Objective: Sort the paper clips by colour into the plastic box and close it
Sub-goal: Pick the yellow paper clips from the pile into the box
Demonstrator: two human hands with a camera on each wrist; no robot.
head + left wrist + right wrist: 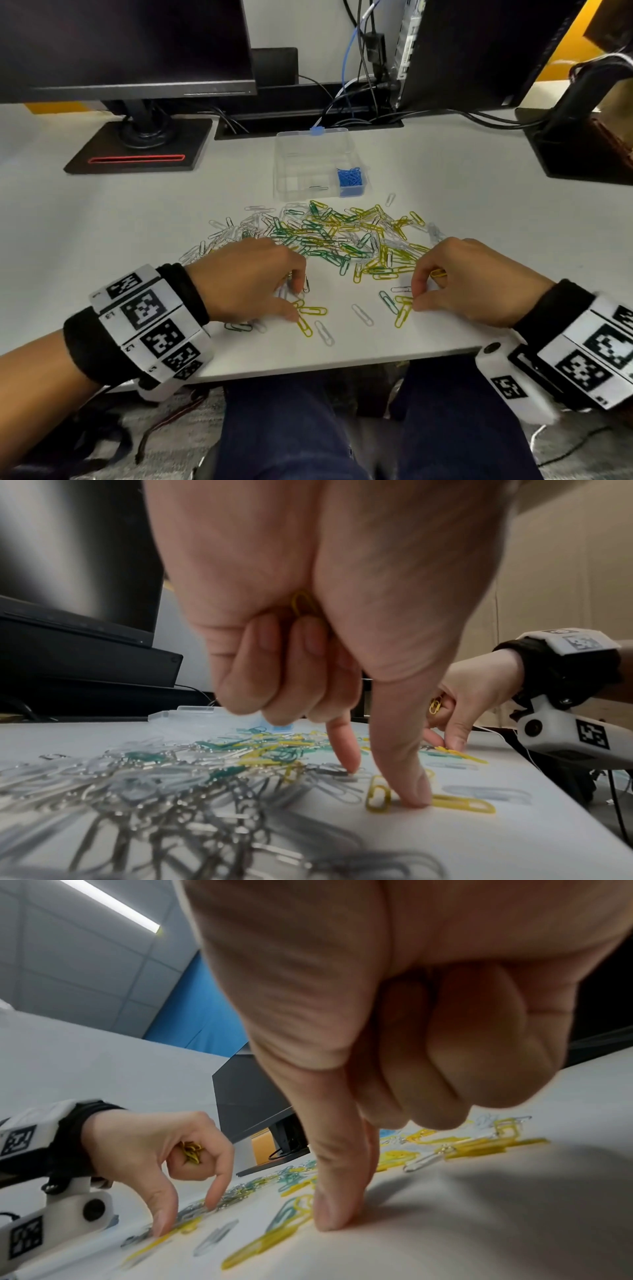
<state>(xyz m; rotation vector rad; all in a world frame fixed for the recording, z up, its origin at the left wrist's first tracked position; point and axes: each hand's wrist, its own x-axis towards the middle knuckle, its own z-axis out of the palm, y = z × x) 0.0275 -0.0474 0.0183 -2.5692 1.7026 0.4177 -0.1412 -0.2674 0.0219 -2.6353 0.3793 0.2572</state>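
At the far left we note a monitor stand (137, 144) on the white tabletop (102, 222). Nearer, the left hand (246, 277) is at the left edge of the loose paper clips (329, 236); its grip holds a bunch of yellow clips (191, 1152) tucked under the curled outer fingers, while the thumb (407, 777) and forefinger reach down to the tabletop, the thumb tip pressing beside a yellow clip (462, 803).

In the centre, the heap of green, yellow and clear or silver clips lies spread between the hands and the plastic box (318, 164). The box sits open just beyond the heap, its lid towards the far side. Blue clips (350, 178) fill its near right compartment; a single pale clip lies in the compartment to the left of it.

At the right, the right hand (469, 284) is near the tabletop's front edge. Its grip likewise holds yellow clips (435, 705) in the curled fingers, and thumb and forefinger touch down by a yellow clip (402, 315).
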